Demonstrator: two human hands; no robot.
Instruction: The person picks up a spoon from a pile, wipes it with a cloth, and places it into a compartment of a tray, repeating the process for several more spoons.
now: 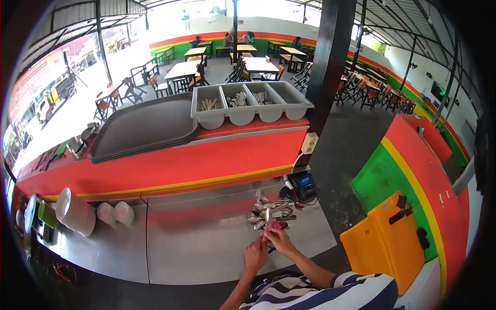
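Left hand [256, 254] and right hand [279, 241] — curled, fingertips meeting.

Open-sided dining hall; strong daylight enters at upper left. Black metal roof trusses [77, 20] run overhead. The far wall [274, 23] is banded white, red, yellow and green. Grey concrete floor [356, 139]. Pale-topped tables with dark chairs [261, 64] stand in rows at top centre and upper right. Black square pillar [330, 67] right of centre. Red ledge with yellow stripe [170, 165] crosses mid-frame, with a stainless steel counter [196, 243] below it.

Left hand [256, 256] and right hand [279, 241] hold a spoon [268, 217] beside piled cutlery [269, 207].
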